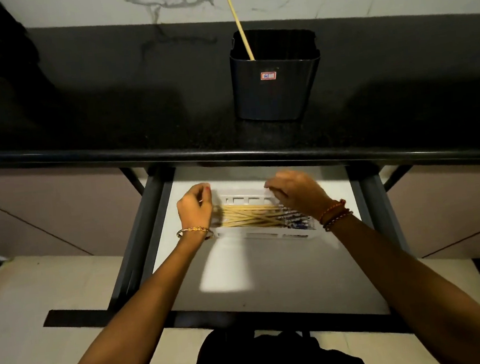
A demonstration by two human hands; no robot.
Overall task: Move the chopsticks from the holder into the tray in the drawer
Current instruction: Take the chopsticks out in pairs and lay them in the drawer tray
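A black worktop (109, 115) stretched well beyond our hands, and under its front edge the open drawer (272, 281) showed a white floor around them. On the worktop, far beyond our right hand (294, 192), stood the black chopstick holder (275, 90) with a small label; a single chopstick (240, 27) leaned in it, tilted to the left. Between our hands, at the back of the drawer, lay the white slotted tray (252, 198), with a bundle of chopsticks (251, 216) lying lengthwise in it. Our left hand (196, 208) curled over the bundle's left ends, fingers bent around them; we could not tell how firmly it gripped. Our right hand hung over the tray's right end, fingers curled downward, and whether it held anything we could not tell.
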